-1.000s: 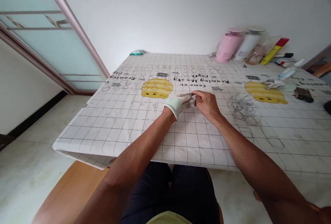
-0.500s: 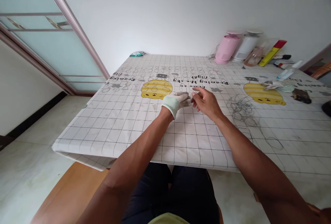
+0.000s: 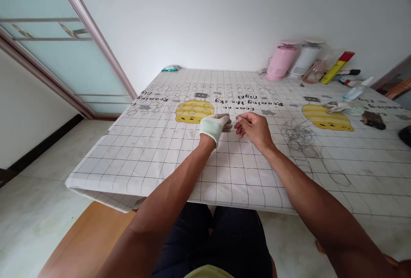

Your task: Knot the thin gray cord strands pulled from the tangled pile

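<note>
My left hand (image 3: 218, 125), in a white glove with a pale green cuff, is just above the tablecloth with its fingers pressed together. Close by on the right is my bare right hand (image 3: 252, 128), thumb and forefinger pinched. Whatever sits in either pinch is too fine to make out. A loose tangle of thin dark wire or thread (image 3: 300, 137) lies right of my right hand. Beyond my hands, rows of small thin loops (image 3: 192, 107) are spread over the cloth, some across the yellow printed bear.
Along the wall stand a pink device (image 3: 281, 62), a white one (image 3: 303, 60), a bottle (image 3: 315, 72) and a yellow box with a red end (image 3: 337, 68). Crumpled gloves (image 3: 349, 107), a clear bottle (image 3: 358, 88) and a dark block (image 3: 373, 119) lie at right. A green packet (image 3: 171, 68) lies far left.
My right hand's raised forefinger has come down against the thumb into a pinch. The fingers of my left hand have drawn in from a flatter pose.
</note>
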Available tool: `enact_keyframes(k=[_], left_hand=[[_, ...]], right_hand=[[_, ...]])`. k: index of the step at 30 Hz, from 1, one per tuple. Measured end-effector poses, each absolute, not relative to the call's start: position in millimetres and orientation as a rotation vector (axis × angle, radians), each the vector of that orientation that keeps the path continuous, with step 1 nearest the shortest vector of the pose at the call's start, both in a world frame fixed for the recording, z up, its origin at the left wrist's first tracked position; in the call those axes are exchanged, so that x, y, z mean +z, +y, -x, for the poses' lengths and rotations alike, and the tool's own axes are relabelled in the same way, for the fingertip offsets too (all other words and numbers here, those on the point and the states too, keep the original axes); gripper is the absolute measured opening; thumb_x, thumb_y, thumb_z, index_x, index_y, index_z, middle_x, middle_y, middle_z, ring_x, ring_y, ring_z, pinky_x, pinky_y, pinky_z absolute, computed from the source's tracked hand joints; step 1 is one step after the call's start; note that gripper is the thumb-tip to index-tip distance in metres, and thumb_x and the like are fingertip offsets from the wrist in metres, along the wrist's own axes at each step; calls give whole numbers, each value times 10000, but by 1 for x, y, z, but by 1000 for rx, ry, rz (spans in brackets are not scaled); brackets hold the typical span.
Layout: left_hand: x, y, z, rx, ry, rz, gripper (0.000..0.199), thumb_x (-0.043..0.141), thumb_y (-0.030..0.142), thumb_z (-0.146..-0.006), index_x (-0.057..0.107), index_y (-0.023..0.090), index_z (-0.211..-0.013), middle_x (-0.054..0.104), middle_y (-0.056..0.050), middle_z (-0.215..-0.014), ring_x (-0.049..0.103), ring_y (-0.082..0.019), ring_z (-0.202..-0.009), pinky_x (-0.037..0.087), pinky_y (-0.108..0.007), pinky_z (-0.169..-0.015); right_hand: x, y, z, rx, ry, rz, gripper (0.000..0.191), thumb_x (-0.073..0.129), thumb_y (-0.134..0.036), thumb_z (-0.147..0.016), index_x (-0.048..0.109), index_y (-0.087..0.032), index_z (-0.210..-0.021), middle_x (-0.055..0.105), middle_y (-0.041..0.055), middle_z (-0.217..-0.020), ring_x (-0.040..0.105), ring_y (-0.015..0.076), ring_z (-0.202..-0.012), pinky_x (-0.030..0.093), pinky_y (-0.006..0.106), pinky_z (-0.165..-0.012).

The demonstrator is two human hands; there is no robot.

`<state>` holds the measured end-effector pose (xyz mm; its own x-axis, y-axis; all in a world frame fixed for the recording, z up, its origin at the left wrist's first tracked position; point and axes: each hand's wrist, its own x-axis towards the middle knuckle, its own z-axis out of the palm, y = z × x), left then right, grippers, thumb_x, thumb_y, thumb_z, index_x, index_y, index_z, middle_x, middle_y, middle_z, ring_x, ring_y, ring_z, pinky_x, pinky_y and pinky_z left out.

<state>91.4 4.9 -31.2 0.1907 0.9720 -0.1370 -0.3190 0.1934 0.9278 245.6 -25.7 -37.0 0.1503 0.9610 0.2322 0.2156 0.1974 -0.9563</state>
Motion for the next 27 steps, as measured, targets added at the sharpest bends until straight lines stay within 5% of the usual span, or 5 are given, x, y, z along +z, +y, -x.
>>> enact_keyframes(k=[15, 20, 27], left_hand=[[-38, 0, -106, 995, 1076, -1221, 229, 633, 140, -886, 666, 175, -662, 643, -22, -635, 622, -130, -542, 536, -253, -547], [-31, -1, -98, 1057, 1096, -1045, 139, 682, 257, -900, 723, 151, -821, 756, -91, -845, 697, -164, -622, 573, -284, -575], [-27, 5, -87, 1167, 1107, -940, 366, 681, 510, -952, 714, 149, -899, 727, -93, -816, 678, -168, -656, 531, -271, -581]], right_hand=[[-26, -29, -251, 752, -1434, 1449, 157, 674, -250, -933, 782, -158, -867, 734, 46, -659, 613, 128, -453, 395, 210, -346], [-24, -29, -254, 738, -1391, 1449, 143, 677, -250, -935, 780, -159, -895, 757, 63, -722, 652, 139, -506, 432, 206, -369], [-29, -26, -255, 758, -1379, 1424, 150, 661, -250, -927, 777, -164, -884, 726, 45, -693, 619, 129, -493, 429, 204, -358]])
